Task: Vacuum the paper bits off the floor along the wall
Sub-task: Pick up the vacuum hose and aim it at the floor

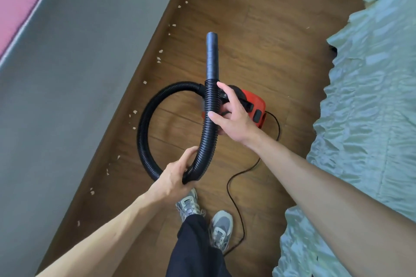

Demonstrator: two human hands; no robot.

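Left hand point(175, 175) grips the corrugated hose point(144, 132) low on its loop; right hand point(234, 119) pinches it just below the nozzle point(212, 56). Paper bits point(159, 59) line the wall point(78, 63), left of the nozzle and roughly parallel to its axis.

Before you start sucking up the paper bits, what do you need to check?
1. Left hand grips the hose: ok.
2. Right hand holds the hose below the nozzle: ok.
3. Nozzle at the paper bits: not ok, they lie left of it.
4. Hose straight: not ok, it loops and crosses itself.
5. Cord clear of the shoes: not ok, it runs beside one.
6. Vacuum switched on: cannot tell.
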